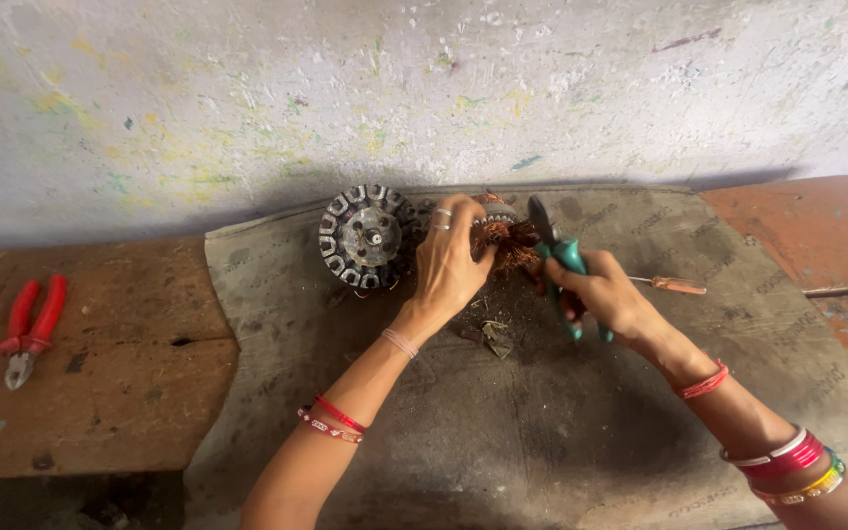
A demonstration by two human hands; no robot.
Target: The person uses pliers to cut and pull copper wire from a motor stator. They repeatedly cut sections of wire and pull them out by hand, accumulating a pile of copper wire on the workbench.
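grey mat (503,432) | left hand (453,260) grips copper coil (514,245) | right hand (606,294) holds cutters (561,257)

We reached both forearms far forward; our left hand (451,257) curled palm-down with fingers bent, our right hand (603,292) clenched in a fist just right.

Paint-flecked whitewashed wall (247,88) behind a worn reddish wooden bench (90,393)
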